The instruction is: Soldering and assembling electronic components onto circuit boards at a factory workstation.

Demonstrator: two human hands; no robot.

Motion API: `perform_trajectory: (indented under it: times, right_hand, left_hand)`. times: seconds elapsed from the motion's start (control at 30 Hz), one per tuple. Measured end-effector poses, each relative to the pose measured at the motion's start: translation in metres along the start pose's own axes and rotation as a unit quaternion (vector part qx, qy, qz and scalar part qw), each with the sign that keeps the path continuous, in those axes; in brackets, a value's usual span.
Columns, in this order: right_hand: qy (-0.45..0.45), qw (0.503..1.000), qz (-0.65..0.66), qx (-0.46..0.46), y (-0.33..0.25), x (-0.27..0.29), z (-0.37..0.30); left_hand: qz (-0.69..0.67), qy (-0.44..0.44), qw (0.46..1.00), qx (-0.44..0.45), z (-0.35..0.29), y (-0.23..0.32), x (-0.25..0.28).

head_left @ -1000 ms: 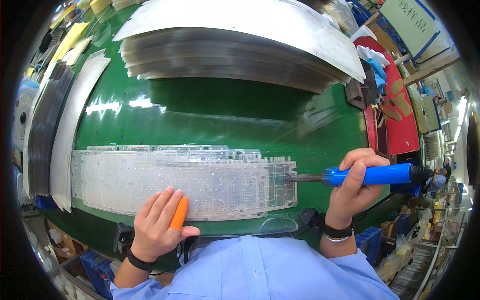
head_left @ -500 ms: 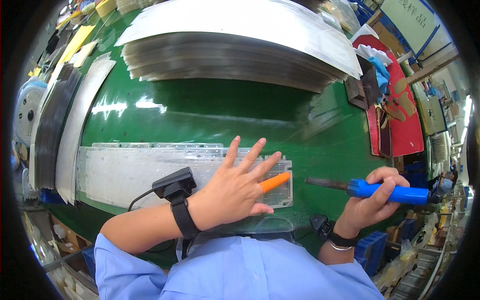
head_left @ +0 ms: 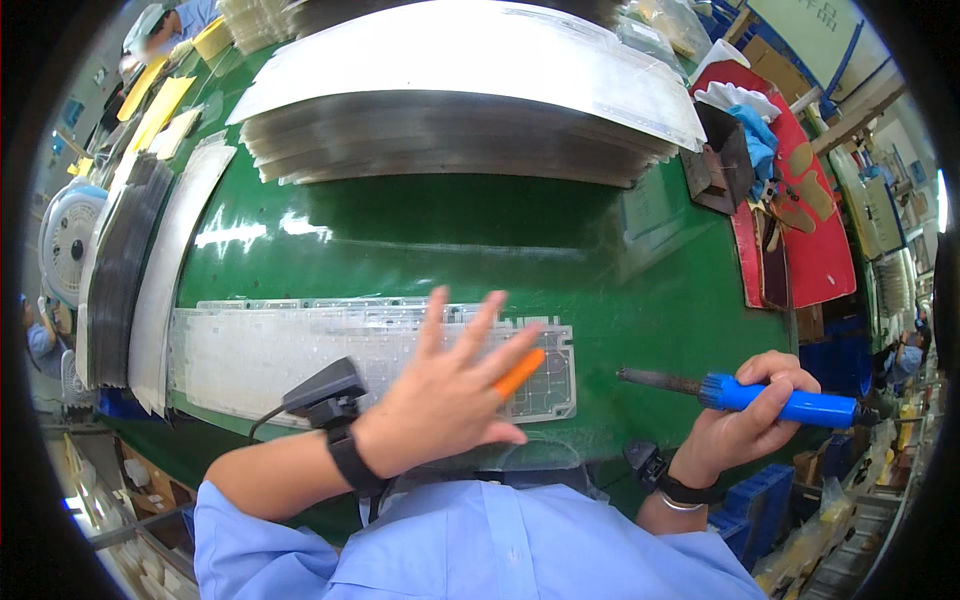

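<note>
My left hand [head_left: 440, 385] is spread over the right part of a thin translucent plastic sheet [head_left: 260, 360], fingers apart and slightly smeared by motion. An orange finger cot [head_left: 520, 374] covers one of its fingers. Whether the palm touches the sheet I cannot tell. The sheet lies lengthwise on the green table [head_left: 400, 225], with cut-outs and grid lines at its right end. Off that end, my right hand [head_left: 755, 415] is closed round the blue handle of a soldering iron [head_left: 790, 404]. Its dark shaft points left, apart from the sheet.
A tall stack of pale sheets [head_left: 460, 140] spans the far side. More stacked sheets [head_left: 125, 270] stand at the left, beside a fan [head_left: 75, 245]. At the right, a dark metal holder [head_left: 720, 160] and a red board [head_left: 815, 255] carry cloth and small tools. A person [head_left: 180, 25] is at the far left.
My left hand has shifted left across the sheet, still spread. The soldering iron stays in my right hand, almost where it was. The whole view has tilted slightly.
</note>
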State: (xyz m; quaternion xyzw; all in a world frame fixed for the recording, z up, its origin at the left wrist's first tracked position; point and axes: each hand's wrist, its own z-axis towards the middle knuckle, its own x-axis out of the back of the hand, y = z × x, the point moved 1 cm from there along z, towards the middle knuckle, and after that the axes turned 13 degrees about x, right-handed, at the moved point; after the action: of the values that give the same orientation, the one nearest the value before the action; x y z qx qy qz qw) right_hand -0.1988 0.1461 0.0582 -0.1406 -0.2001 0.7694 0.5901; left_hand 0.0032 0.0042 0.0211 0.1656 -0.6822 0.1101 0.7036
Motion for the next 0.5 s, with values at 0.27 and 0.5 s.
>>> perform_trajectory:
  times: [0.27,0.5]
  right_hand:
    - [0.008,0.999,-0.038,-0.009,0.008,0.012,-0.004]
    - [0.005,1.0,-0.004,-0.003,-0.001,0.004,-0.005]
  left_hand:
    - [0.042,-0.05,0.976,0.21,-0.087,-0.063,0.0]
    - [-0.024,0.133,0.98,0.145,-0.041,-0.076,0.046]
